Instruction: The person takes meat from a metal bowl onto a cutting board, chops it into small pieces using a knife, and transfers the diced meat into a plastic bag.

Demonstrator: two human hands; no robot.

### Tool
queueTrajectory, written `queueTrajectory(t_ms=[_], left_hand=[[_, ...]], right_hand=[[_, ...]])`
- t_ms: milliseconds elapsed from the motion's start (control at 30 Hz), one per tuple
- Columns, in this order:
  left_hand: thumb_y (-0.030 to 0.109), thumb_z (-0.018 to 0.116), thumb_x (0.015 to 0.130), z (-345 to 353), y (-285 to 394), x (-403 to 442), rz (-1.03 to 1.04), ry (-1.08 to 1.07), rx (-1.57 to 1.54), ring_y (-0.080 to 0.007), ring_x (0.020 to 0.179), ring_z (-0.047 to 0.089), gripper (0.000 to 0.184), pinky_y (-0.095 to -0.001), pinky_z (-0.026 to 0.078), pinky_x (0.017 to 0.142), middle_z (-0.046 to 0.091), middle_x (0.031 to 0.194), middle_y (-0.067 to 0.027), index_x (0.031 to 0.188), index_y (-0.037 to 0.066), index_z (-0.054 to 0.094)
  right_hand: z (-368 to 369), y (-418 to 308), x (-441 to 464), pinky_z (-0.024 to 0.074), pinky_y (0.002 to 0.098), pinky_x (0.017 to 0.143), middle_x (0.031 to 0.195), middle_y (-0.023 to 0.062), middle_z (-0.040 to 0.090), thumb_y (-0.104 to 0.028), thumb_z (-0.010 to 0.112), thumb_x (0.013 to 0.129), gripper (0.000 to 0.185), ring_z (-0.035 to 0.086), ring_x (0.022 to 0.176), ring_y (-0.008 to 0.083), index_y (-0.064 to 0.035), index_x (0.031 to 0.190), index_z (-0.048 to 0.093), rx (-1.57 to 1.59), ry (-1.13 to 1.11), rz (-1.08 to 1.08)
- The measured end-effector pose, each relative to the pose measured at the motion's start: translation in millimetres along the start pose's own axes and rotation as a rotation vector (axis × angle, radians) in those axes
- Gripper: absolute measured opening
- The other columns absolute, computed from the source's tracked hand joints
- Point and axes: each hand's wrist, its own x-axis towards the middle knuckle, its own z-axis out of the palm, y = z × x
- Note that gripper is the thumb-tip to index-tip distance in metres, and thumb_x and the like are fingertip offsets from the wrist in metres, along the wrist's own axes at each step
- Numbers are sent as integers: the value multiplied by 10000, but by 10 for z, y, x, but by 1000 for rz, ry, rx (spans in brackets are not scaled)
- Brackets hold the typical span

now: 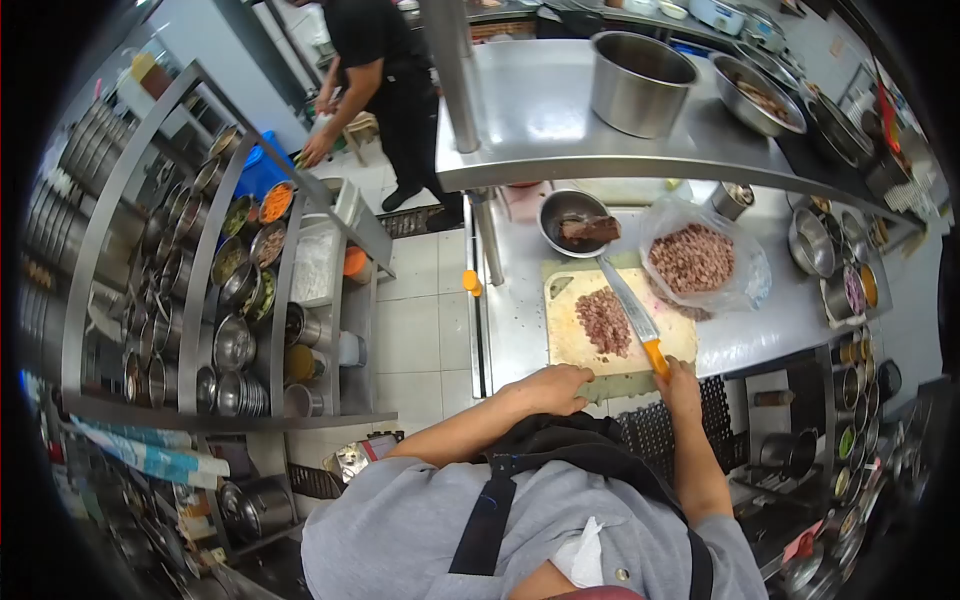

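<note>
My right hand [679, 384] is closed around the orange handle of a kitchen knife [634, 312]. The blade lies over the cutting board [565, 345], its tip pointing away toward a metal bowl. On the board, left of the blade, is a pile of chopped meat [604, 324]. My left hand [560, 388] rests by the board's near left edge, fingers apart and holding nothing. Behind the board the metal bowl [548, 222] has a larger brown piece of meat [590, 230] in it. A clear plastic bag [752, 268] full of diced meat [692, 257] sits at the board's far right.
Over the counter's far side runs a steel shelf [540, 110] carrying a large pot [643, 85] and a bowl of food [758, 95]. A metal rack [190, 300] with many containers stands left. Another person [385, 95] in black stands beyond it. Small bowls [815, 243] sit at right.
</note>
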Motion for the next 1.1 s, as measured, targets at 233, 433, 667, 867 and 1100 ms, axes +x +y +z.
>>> queueTrajectory(t_ms=[233, 433, 667, 867, 1100], left_hand=[[259, 720, 855, -41, -40, 64, -53, -44, -82, -381, 1030, 683, 500, -432, 538, 909, 691, 1090, -248, 1258, -13, 602], [329, 736, 846, 225, -549, 472, 78, 423, 107, -478, 1390, 398, 802, -520, 365, 1139, 409, 1477, -335, 1482, -23, 396], [485, 742, 809, 611, -820, 1004, 66, 443, 372, -552, 1497, 35, 1063, -697, 95, 1168, 73, 1626, -334, 1604, 61, 178], [490, 706, 844, 562, -732, 1421, 5, 551, 427, -537, 1488, 95, 929, -695, 114, 1168, 155, 1605, -302, 1565, 80, 288], [394, 743, 836, 597, -528, 1653, 97, 721, 369, -484, 1380, 320, 719, -668, 210, 1135, 382, 1464, -274, 1406, 41, 481]], right_hand=[[207, 95, 119, 535, 513, 864, 1097, 250, 602, -98, 666, 845, 619, 633, 975, 459, -98, 1431, 467, 10, -63, 11], [-60, -135, -75, 527, 515, 882, 1071, 266, 648, -116, 649, 831, 625, 644, 1005, 466, -120, 1434, 484, 102, -43, 59], [95, -169, -1129, 533, 424, 801, 1007, 266, 711, -216, 689, 892, 500, 705, 897, 411, -101, 1365, 574, 556, 101, 330], [171, -211, -1584, 510, 342, 601, 844, 133, 705, -210, 731, 905, 561, 640, 621, 193, -80, 1420, 549, 759, 19, 533], [321, -311, -1219, 448, 276, 421, 681, 44, 641, -166, 750, 904, 641, 537, 451, 96, -95, 1489, 498, 948, -177, 568]])
